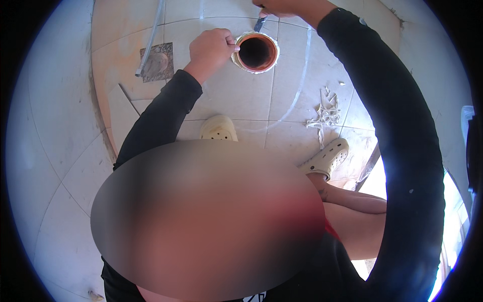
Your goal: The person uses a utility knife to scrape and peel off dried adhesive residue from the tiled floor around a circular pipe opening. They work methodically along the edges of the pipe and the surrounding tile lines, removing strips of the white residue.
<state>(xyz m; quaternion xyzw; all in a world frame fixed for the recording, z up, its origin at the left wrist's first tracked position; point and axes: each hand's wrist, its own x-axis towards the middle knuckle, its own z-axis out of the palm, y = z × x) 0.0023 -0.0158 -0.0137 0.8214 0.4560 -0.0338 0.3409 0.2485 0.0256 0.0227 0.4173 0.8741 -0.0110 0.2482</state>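
Observation:
An orange-brown round pipe (274, 59) opens upward from the tiled floor, its inside dark. A ragged ring of white paste (234, 61) surrounds its outer rim. My left hand (210, 50) is at the pipe's left side, with thumb and fingers pinched on the rim. Beyond the far side, my right hand (283, 7) is closed around a dark flat blade (259, 24), whose lower end reaches the paste by the rim. The top of the right hand is partly cut off by the picture's edge, and the blade's handle is hidden in the fingers.
A crumpled pale strip (327, 111) lies on the floor to the right. On the left are a square floor drain (160, 65), a clear hose (151, 43) and a loose tile piece (123, 113). My cream clogs (219, 128) stand nearer me. A wall (55, 126) runs along the left.

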